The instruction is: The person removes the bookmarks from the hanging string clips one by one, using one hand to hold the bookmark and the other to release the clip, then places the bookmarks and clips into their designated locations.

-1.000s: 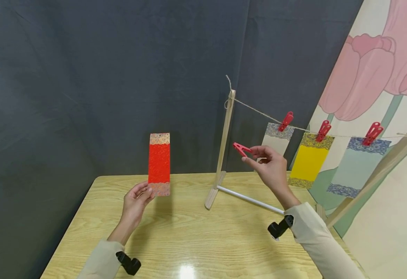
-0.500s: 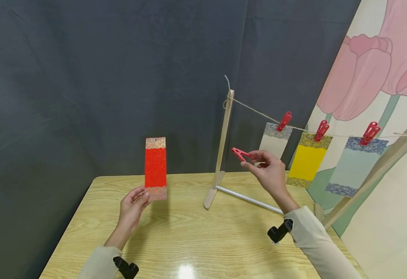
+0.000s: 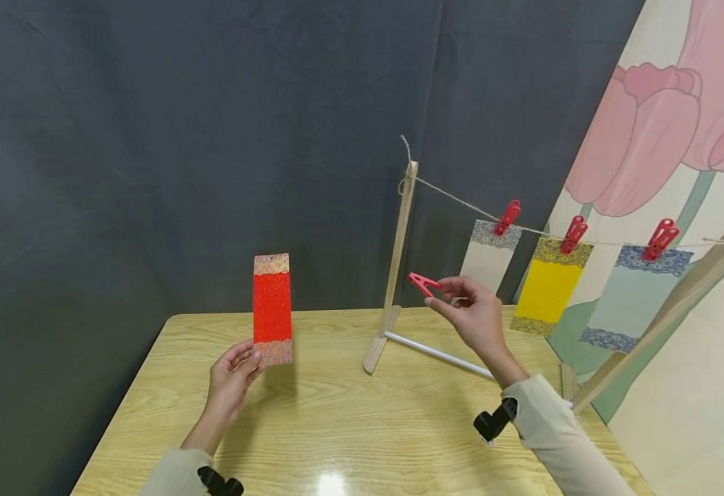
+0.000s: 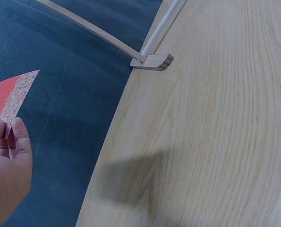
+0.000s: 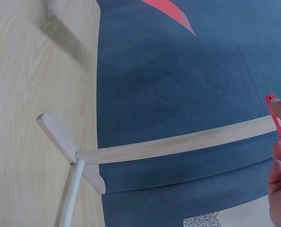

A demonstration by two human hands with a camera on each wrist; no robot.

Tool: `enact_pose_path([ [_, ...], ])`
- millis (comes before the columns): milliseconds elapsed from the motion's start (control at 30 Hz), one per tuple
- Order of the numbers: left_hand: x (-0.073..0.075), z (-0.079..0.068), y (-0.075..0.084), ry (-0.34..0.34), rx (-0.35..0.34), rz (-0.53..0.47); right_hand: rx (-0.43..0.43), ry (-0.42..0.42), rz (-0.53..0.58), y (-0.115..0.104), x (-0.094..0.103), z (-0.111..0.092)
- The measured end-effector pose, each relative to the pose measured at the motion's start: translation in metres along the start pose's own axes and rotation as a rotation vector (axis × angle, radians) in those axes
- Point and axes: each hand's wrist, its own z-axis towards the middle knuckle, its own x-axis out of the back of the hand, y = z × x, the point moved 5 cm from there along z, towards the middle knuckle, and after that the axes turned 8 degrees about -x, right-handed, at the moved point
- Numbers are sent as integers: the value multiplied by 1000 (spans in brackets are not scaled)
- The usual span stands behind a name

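My left hand [image 3: 230, 382] pinches the lower corner of a red card [image 3: 271, 308] with lace-patterned bands at both ends, holding it upright above the table. To the right, my right hand [image 3: 474, 313] pinches a red clothespin [image 3: 423, 283] by one end between thumb and fingers. In the right wrist view the clothespin [image 5: 278, 116] overlaps the wooden post. Behind the right hand a twine line [image 3: 457, 200] carries a white card [image 3: 492, 255], a yellow card [image 3: 550, 286] and a pale blue card [image 3: 636, 296], each hung by a red clothespin.
The line runs from a left wooden post [image 3: 401, 238] to a right wooden post [image 3: 678, 303]. A white rod [image 3: 439, 353] joins their feet low over the wooden table [image 3: 349, 427]. A dark curtain [image 3: 213, 138] hangs behind, with a tulip-printed panel [image 3: 665, 138] at right.
My left hand has lowered the red card and moved it slightly left. The right hand has sunk a little with the clothespin, also drifting left. The hanging cards stay in place.
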Motion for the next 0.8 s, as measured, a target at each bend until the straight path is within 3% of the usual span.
enact_pose_path([
  [333, 6, -2, -9, -3, 51, 42, -17, -13, 9, 9, -2, -6],
  [800, 13, -7, -12, 1, 38, 61, -52, -27, 12, 17, -7, -15],
])
